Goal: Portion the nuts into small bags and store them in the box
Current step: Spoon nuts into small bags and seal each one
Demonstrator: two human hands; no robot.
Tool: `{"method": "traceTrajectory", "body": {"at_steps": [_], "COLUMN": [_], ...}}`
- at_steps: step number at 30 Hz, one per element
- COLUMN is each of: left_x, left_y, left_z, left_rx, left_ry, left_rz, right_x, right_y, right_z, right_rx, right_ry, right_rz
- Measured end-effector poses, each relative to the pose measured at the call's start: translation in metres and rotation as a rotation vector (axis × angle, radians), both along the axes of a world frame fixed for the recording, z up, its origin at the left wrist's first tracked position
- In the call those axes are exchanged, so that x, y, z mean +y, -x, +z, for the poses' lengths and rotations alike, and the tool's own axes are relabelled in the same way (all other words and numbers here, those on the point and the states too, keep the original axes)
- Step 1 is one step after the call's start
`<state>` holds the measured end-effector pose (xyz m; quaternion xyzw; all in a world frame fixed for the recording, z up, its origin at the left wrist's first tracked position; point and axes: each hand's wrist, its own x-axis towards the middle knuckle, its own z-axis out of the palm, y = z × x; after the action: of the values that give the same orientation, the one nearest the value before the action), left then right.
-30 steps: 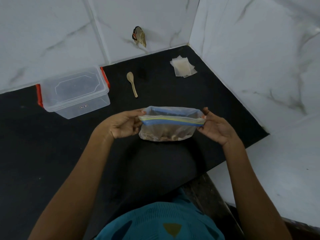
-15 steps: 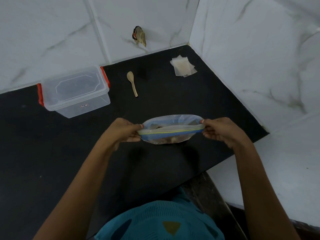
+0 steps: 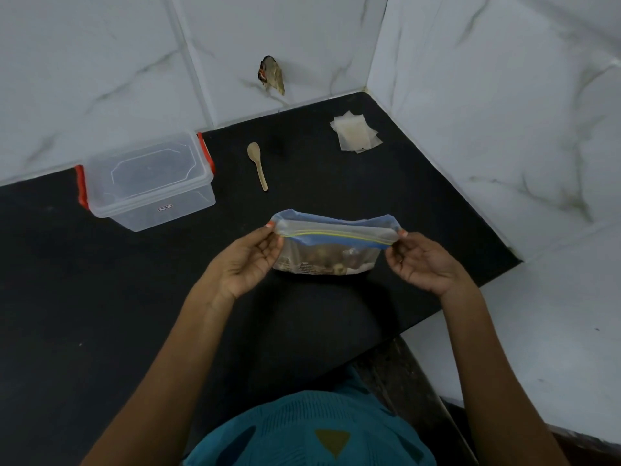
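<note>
I observe the zip bag [image 3: 332,242] of nuts [image 3: 322,258] held over the black tabletop [image 3: 100,297], stretched between both hands. Left hand [image 3: 247,260]: grip pinched on the bag's left end at the seal strip. Right hand [image 3: 421,264]: grip pinched on the right end. The lidded clear box [image 3: 148,183] stands at the back left, with the wooden spoon [image 3: 258,164] to its right. The small bags [image 3: 356,134] lie stacked near the corner.

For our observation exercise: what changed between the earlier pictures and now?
The left hand and right hand, pinching the zip bag by its ends, rolled back palm-up, so it hangs upright with nuts showing, not tipped flat. Neither grip let go. The box, wooden spoon and small bags stayed.
</note>
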<state>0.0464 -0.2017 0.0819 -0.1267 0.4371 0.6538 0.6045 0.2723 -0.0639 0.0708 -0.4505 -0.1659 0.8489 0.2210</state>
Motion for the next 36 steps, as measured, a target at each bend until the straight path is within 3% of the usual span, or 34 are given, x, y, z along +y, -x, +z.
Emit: {"method": "traceTrajectory", "body": {"at_steps": [5, 11, 26, 32, 36], "left_x": [0.002, 0.004, 0.006, 0.0, -0.007], "left_y": [-0.001, 0.0, -0.01, -0.011, -0.018], "left_z": [-0.001, 0.003, -0.003, -0.011, -0.015], "left_rx": [-0.005, 0.015, -0.284, -0.091, -0.009], "left_ry": [0.12, 0.188, -0.022, -0.051, -0.065], "left_rz": [-0.095, -0.137, 0.195, -0.005, -0.032], "right_x": [-0.005, -0.007, -0.017, -0.016, -0.023], "right_y": [0.006, 0.007, 0.013, 0.012, 0.017], "right_z": [0.007, 0.014, 0.007, 0.003, -0.002], "right_rx": [-0.104, -0.21, 0.074, 0.139, 0.052], "right_ry": [0.09, 0.015, 0.144, 0.042, -0.011], "right_rz": [-0.032, 0.003, -0.216, -0.208, -0.179]}}
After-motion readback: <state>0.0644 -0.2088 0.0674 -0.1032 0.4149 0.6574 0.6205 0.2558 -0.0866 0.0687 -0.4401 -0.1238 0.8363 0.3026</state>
